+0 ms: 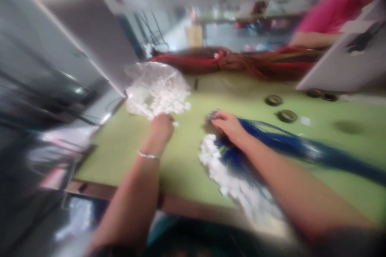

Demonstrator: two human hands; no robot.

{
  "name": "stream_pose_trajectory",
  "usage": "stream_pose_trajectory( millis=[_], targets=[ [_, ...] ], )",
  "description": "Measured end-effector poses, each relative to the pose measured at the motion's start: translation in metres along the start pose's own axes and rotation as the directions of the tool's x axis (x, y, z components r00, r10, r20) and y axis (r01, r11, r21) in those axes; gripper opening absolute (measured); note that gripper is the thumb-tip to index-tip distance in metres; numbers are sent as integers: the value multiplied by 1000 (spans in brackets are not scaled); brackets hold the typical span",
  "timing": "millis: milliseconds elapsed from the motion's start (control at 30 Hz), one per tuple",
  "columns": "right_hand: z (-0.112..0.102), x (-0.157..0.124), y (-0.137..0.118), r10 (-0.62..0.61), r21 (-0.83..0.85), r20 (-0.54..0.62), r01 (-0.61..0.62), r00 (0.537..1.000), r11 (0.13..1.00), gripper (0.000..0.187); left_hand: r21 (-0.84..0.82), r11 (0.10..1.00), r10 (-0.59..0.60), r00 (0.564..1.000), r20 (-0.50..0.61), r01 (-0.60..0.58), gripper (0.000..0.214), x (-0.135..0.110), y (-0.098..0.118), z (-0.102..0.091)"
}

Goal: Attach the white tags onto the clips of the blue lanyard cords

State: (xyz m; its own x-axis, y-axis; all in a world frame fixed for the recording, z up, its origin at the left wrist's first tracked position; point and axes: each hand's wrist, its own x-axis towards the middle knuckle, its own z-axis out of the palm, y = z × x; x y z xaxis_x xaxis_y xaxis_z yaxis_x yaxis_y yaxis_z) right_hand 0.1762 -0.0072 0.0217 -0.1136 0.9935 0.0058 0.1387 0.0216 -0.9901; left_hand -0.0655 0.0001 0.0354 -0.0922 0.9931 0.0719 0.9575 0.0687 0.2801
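The whole view is smeared by motion. My left hand (pixel 162 126), with a thin bracelet on the wrist, reaches to the near edge of a clear plastic bag of small white parts (pixel 157 92); its fingers look curled, but what they hold is hidden. My right hand (pixel 227 123) rests on the end of a bundle of blue wires (pixel 286 144) lying across the green table (pixel 187 156); its fingers are blurred. A heap of white connectors (pixel 238 184) on the wire ends lies under my right forearm.
A bundle of red and brown wires (pixel 241 62) runs along the far side. Rolls of tape (pixel 286 115) lie right of centre, a white board (pixel 340 68) leans at the right. A person in a pink top (pixel 328 16) sits behind. Grey equipment (pixel 60 48) stands at the left.
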Motion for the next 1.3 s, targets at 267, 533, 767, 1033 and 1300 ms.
stream_pose_trajectory(
  millis=[267, 533, 767, 1033, 1300],
  targets=[
    [3, 3, 3, -168, -230, 10, 165, 986, 959, 10, -95, 984, 155, 988, 30, -151, 37, -2, 10, 9],
    [1, 2, 0, -81, -228, 34, 87, 996, 970, 11, -212, 955, 213, 977, -3, -209, 21, -8, 25, 23],
    [6, 2, 5, -183, -310, -21, 167, 983, 936, 10, -910, 401, 101, 982, 156, 104, 26, -20, 53, 52],
    [7, -2, 6, -237, -396, 15, 224, 971, 891, 10, -948, 32, 212, 924, 317, 318, 26, -25, 58, 45],
    [8, -2, 7, -256, -438, 27, 242, 966, 866, 9, -933, -18, 205, 915, 348, 359, 12, -24, 60, 42]
  ],
)
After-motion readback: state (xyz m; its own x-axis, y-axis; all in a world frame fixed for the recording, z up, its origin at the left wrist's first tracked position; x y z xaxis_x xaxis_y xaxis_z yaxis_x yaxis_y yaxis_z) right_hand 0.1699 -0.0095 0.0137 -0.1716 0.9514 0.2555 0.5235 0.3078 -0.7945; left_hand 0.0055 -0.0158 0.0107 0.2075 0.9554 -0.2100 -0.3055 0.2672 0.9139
